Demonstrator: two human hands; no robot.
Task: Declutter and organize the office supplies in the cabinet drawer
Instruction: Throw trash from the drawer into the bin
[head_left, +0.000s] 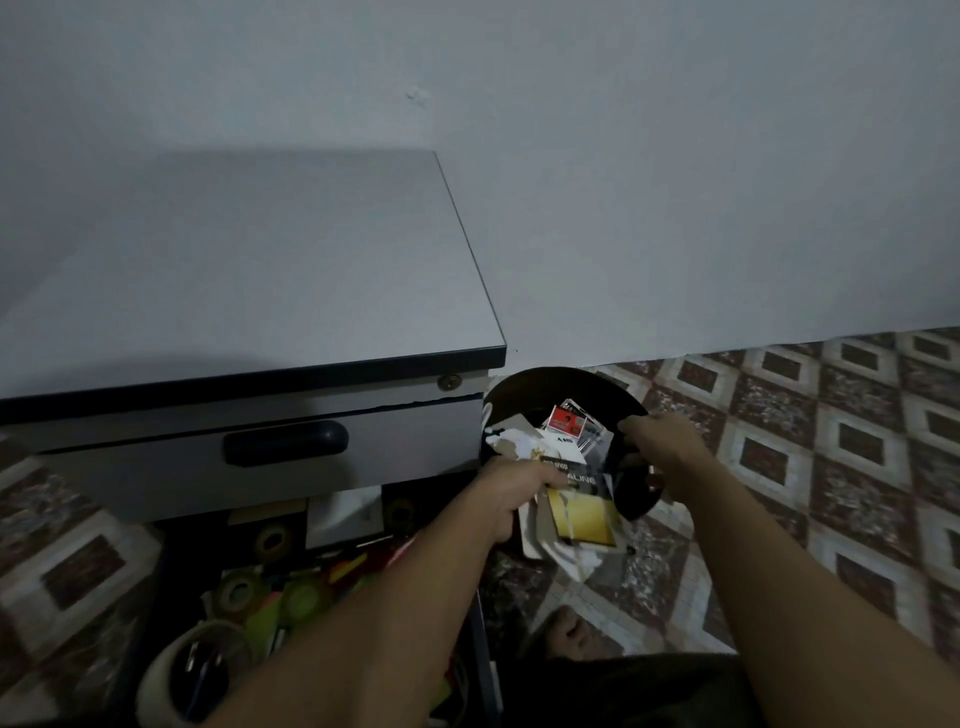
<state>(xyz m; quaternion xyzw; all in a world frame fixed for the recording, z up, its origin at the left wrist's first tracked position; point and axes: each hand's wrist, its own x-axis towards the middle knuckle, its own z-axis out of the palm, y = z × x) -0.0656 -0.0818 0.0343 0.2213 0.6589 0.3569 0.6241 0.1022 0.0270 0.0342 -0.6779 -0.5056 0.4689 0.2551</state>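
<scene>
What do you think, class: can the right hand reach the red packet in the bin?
Probably yes: the right hand grips the bin rim beside the red packet, which lies uncovered on top; it must let go first.

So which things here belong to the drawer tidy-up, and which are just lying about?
In the job: left hand gripping torn packaging; right hand holding the black bin; open drawer; tape rolls.
Just there: cabinet top; closed upper drawer; tiled floor; wall.
</scene>
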